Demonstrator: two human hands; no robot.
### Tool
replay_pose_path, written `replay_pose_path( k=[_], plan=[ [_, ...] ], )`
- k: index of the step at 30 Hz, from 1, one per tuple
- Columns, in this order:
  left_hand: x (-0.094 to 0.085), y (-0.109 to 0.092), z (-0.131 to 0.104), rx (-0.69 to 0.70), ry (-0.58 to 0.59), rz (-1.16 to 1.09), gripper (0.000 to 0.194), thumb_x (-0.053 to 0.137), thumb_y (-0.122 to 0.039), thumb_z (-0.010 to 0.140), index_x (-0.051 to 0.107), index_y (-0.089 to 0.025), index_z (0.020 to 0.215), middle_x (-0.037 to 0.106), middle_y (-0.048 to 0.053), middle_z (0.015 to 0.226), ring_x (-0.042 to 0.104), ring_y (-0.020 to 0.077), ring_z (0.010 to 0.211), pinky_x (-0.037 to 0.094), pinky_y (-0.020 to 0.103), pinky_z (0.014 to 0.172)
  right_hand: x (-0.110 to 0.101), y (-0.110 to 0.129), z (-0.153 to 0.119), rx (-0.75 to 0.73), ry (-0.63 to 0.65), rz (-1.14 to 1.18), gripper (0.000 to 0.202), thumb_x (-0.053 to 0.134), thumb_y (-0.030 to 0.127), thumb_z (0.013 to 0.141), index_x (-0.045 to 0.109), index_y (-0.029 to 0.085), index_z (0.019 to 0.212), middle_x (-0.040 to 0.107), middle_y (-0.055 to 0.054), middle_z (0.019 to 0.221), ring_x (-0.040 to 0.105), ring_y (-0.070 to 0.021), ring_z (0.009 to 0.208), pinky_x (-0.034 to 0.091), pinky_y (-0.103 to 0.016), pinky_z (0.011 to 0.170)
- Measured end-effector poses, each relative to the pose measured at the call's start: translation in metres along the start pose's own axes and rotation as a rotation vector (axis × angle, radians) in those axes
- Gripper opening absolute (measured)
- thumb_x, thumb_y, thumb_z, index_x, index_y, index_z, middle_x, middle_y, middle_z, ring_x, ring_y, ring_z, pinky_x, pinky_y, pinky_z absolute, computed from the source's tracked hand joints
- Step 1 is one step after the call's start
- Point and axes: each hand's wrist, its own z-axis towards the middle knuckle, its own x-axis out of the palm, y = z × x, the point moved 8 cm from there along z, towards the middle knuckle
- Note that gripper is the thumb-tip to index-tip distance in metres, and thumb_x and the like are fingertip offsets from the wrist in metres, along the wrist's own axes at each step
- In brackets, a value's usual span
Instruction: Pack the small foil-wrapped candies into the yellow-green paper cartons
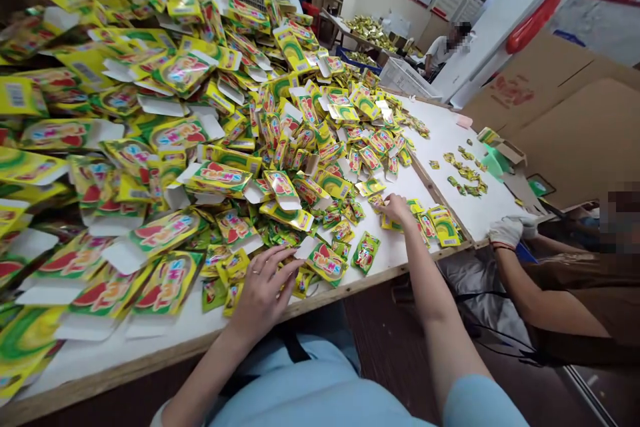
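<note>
My left hand [269, 288] rests palm down near the table's front edge, fingers apart, over small candy packets [233, 270]. Just beyond its fingertips lies a yellow-green candy box [326, 262], its white end flap raised beside the hand. Further right, my right hand [399, 207] is closed, its fingertips at a small yellow packet [376, 201]. A green packet with a watermelon print [366, 253] lies between the two hands. Beside my right hand, several filled-looking boxes [443, 226] sit against the wooden strip.
A large heap of open candy boxes [185, 70] covers the left and back of the white table [393, 257]. Past a wooden divider [430, 183], loose packets [467, 177] lie scattered. A co-worker's gloved hand [511, 230] is at the right; another person [445, 50] sits far back.
</note>
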Motion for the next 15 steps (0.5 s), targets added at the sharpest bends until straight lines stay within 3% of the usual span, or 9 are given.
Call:
replay_pose_path(
  k=[3,7,11,15],
  plan=[
    [-0.002,0.004,0.001,-0.024,0.009,-0.002,0.028,0.056,-0.010,0.092,0.063,-0.021,0.117,0.067,0.010,0.120,0.057,0.0274,0.119,0.046,0.043,0.099,0.007,-0.008,0.020,0.037,0.037,0.109,0.028,0.078,0.036,0.072,0.060,0.017,0.081,0.067,-0.016,0.099,0.056,-0.0331,0.106,0.040,-0.037,0.084],
    [-0.005,-0.003,0.014,0.013,-0.023,-0.010,0.026,0.056,-0.010,0.093,0.062,-0.020,0.116,0.067,0.010,0.116,0.058,0.0251,0.114,0.046,0.041,0.099,-0.001,-0.013,0.012,0.014,-0.044,0.343,0.024,0.074,0.027,0.073,0.051,0.021,0.077,0.067,-0.011,0.095,0.057,-0.0305,0.106,0.040,-0.036,0.085],
    [0.000,-0.020,0.032,0.060,-0.025,-0.053,0.025,0.054,-0.010,0.094,0.061,-0.019,0.115,0.067,0.010,0.113,0.060,0.0232,0.111,0.047,0.039,0.096,-0.010,-0.026,-0.029,0.017,-0.110,0.664,0.023,0.069,0.035,0.080,0.049,0.024,0.085,0.070,-0.007,0.093,0.064,-0.0264,0.095,0.047,-0.034,0.075],
    [0.008,-0.047,0.055,0.091,0.016,-0.129,0.023,0.048,-0.011,0.096,0.062,-0.019,0.113,0.070,0.007,0.105,0.062,0.0201,0.101,0.049,0.035,0.091,0.002,-0.039,-0.090,0.059,-0.044,1.032,0.047,0.078,0.051,0.070,0.051,0.026,0.099,0.074,-0.002,0.089,0.069,-0.0210,0.066,0.051,-0.030,0.053]
  ],
)
